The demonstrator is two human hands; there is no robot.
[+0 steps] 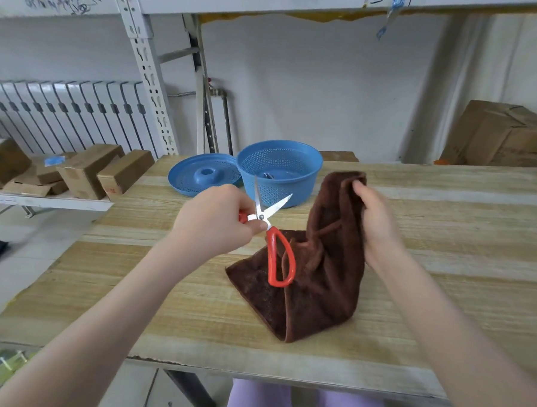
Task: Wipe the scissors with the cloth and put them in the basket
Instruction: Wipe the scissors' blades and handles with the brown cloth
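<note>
Left hand [216, 222] fingers [258, 226] are curled around the scissors [273, 244] right by the hinge. The blades are spread apart and point to the far side, with one red handle hanging in front of the cloth [320, 268]. Right hand [378, 221] fingers pinch the brown cloth's top edge, holding it up while the bottom sits on the desk [445, 243]. The blue basket [293, 186] is just beyond, its lid [200, 175] beside it on the left.

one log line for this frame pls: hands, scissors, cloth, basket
left hand holds scissors, blades open | right hand holds cloth by top edge, bottom on table | scissors not in basket
</note>
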